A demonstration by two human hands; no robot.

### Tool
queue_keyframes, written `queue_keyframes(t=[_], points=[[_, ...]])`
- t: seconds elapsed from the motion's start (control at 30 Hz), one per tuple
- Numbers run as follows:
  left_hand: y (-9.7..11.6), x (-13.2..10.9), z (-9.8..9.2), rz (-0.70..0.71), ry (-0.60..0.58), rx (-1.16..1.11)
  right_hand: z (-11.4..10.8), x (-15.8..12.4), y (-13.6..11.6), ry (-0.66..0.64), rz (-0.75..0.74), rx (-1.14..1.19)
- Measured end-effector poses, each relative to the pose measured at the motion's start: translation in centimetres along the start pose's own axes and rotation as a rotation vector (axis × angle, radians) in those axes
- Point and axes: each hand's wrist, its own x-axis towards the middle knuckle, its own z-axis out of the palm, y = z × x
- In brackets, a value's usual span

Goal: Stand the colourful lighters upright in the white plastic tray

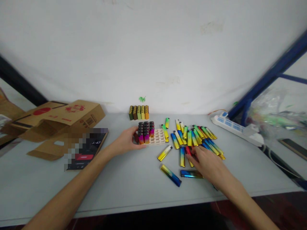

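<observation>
At the left end of a pale tray with holes (pixel 157 138), my left hand (pixel 127 139) grips the side, thumb along the front and fingers behind. Upright lighters with black tops and purple-to-orange bodies (pixel 146 138) fill the tray's left part; the holes on the right are bare. My right hand (pixel 203 158) is in the loose pile, its fingers closed around a red-and-gold lighter (pixel 188 151), partly hidden by the hand. Around it lie several blue-and-yellow lighters (pixel 182 156) and green-and-yellow lighters (pixel 189 138). A blue lighter (pixel 191 173) lies just below the right hand.
Patterned lighters (pixel 139 112) stand in a block by the wall. Open cardboard boxes (pixel 72 111) and a lit phone or tablet (pixel 90 150), partly pixelated, are on the left. A white power strip (pixel 237 129) lies at right. Single lighters (pixel 170 175) lie near the table's front (pixel 134 195).
</observation>
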Motion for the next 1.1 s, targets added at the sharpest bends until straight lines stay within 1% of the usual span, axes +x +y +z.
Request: queue_keyframes(t=[0.13, 0.2, 0.27, 0.33, 0.37, 0.4, 0.5, 0.53, 0.6, 0.73, 0.9, 1.0, 1.1], points=[[-0.3, -0.1, 0.2, 0.021, -0.002, -0.009, -0.7, 0.9, -0.7, -0.043, 0.037, -0.005], [-0.4, -0.1, 0.3, 0.024, 0.007, -0.013, -1.1, 1.2, -0.6, -0.048, 0.04, 0.057], [-0.5, -0.1, 0.3, 0.016, 0.007, -0.023, -1.5, 1.4, -0.3, -0.025, 0.01, 0.177], [-0.4, -0.1, 0.3, 0.008, 0.002, -0.029, -2.0, 1.5, 0.2, 0.005, -0.042, 0.375], [-0.4, -0.1, 0.3, 0.006, -0.002, -0.028, -2.3, 1.5, 0.3, -0.003, -0.076, 0.518], [-0.4, -0.1, 0.3, 0.007, -0.001, -0.026, -2.5, 1.6, 0.4, -0.025, -0.11, 0.686], [-0.3, -0.1, 0.2, 0.007, -0.003, -0.029, -2.9, 2.4, 0.4, -0.152, -0.193, 1.164], [-0.2, -0.2, 0.2, 0.004, -0.003, -0.028, -2.9, 2.8, 0.3, -0.176, -0.206, 1.263], [0.0, -0.2, 0.1, 0.002, 0.004, -0.03, -3.0, 3.9, 0.0, -0.173, -0.218, 1.379], [0.1, -0.1, 0.0, 0.01, 0.012, -0.045, -3.6, 6.6, -0.8, -0.104, -0.249, 1.502], [-0.2, 0.0, 0.1, 0.006, 0.003, -0.02, -4.3, 10.0, -2.4, -0.099, -0.237, 1.629], [-0.3, 0.0, 0.1, 0.018, 0.001, -0.012, -3.6, 10.7, -3.2, -0.031, -0.153, 1.644], [-0.2, -0.2, 0.2, -0.005, 0.001, -0.02, -2.5, 10.5, -3.5, 0.044, -0.073, 1.531]])
